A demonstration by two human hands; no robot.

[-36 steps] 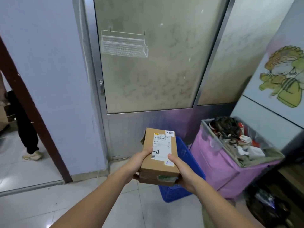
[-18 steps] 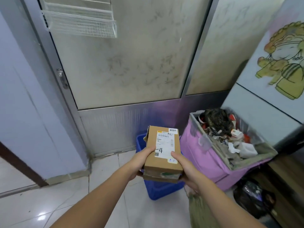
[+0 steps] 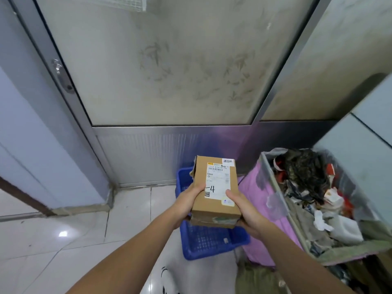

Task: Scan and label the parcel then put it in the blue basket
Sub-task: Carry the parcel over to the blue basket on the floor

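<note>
Parcel (image 3: 215,187): cardboard box, label up, long axis running away from the person; clasped at its near end by left hand (image 3: 187,201) and right hand (image 3: 244,209), each grip closed on a side, thumbs on top. Blue basket (image 3: 203,240): directly beneath the grip, on the floor; judged next: lower straight down.

1. Frosted glass door (image 3: 169,71) w/ metal frame, latch (image 3: 61,77) on left edge.
2. Pink bin (image 3: 261,211) at right, full of mixed rubbish.
3. White tile floor (image 3: 53,240), glossy.
4. Blue-grey wall (image 3: 25,134) at left.
</note>
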